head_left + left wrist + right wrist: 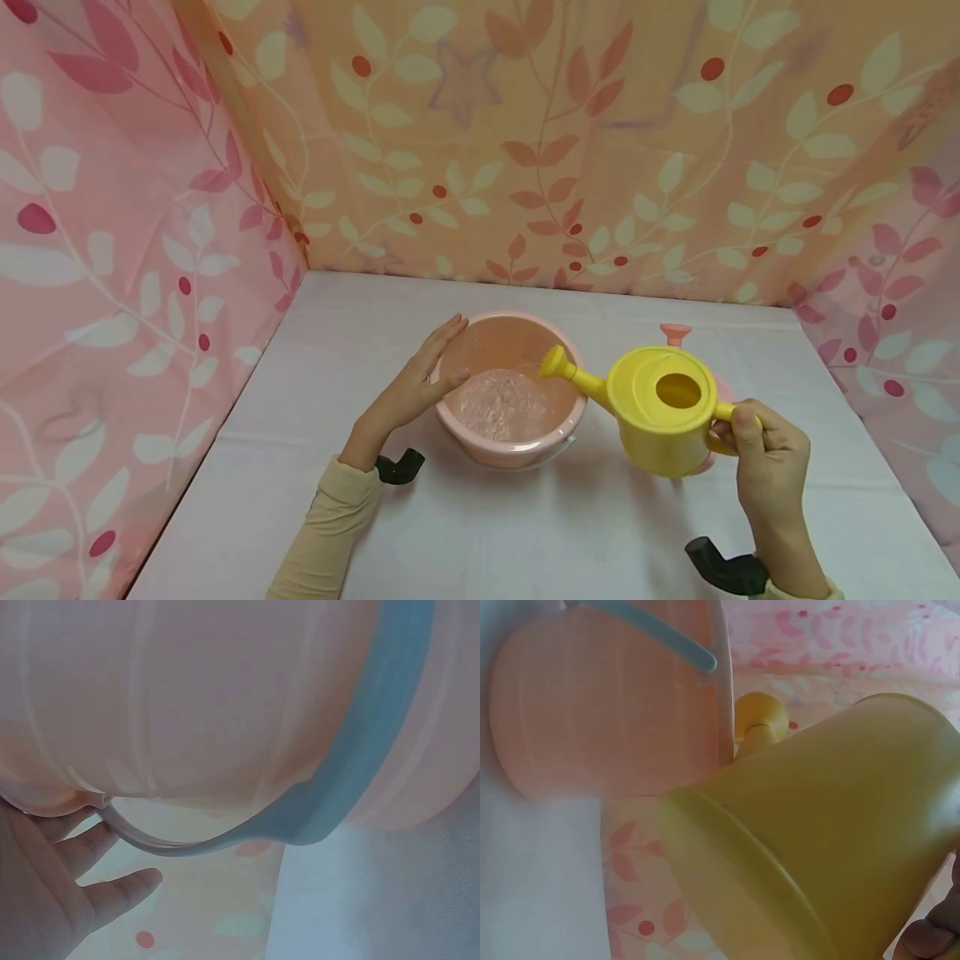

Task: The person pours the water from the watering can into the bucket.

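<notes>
A pale pink bucket [517, 450] stands on the table with clear, rippled water [498, 404] visible inside. At its left rim my left hand [411, 385] rests with the fingers extended against the edge. The bucket's blue-grey handle [375, 712] hangs down along its outer wall. My right hand [772, 458] grips the handle of a yellow watering can [663, 417], fingers curled round it. The can is raised to the right of the bucket, its spout head [555, 362] over the bucket's right rim. From the right wrist view the can's body hides most of that hand.
Mostly hidden behind the yellow can is a pink object with a flared pink top [676, 332]. A white cloth [525, 533] covers the table. Patterned fabric walls [480, 150] enclose its back and sides. Black wrist mounts [727, 568] are worn on both arms.
</notes>
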Motion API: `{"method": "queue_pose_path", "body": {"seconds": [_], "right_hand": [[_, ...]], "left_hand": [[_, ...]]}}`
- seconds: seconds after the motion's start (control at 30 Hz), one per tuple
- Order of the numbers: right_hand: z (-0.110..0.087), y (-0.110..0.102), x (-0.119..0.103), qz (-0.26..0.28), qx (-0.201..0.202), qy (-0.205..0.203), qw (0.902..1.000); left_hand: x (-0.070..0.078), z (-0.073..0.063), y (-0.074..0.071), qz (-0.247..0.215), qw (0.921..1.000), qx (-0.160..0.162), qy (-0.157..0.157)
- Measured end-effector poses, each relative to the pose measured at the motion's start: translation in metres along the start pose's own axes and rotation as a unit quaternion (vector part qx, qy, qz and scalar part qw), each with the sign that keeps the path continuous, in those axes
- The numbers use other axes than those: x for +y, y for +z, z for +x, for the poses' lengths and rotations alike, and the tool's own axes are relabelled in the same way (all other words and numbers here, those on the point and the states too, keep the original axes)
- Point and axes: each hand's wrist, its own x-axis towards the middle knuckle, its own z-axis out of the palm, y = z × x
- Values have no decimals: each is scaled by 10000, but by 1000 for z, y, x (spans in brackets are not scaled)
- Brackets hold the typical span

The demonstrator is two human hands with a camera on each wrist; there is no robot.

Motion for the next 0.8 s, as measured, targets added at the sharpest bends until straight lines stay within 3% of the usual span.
{"method": "queue_pose_path", "body": {"seconds": [0.8], "right_hand": [[11,-1,-6,-472,46,499,9976]], "left_hand": [[0,0,-1,-50,10000,-14,-73]]}}
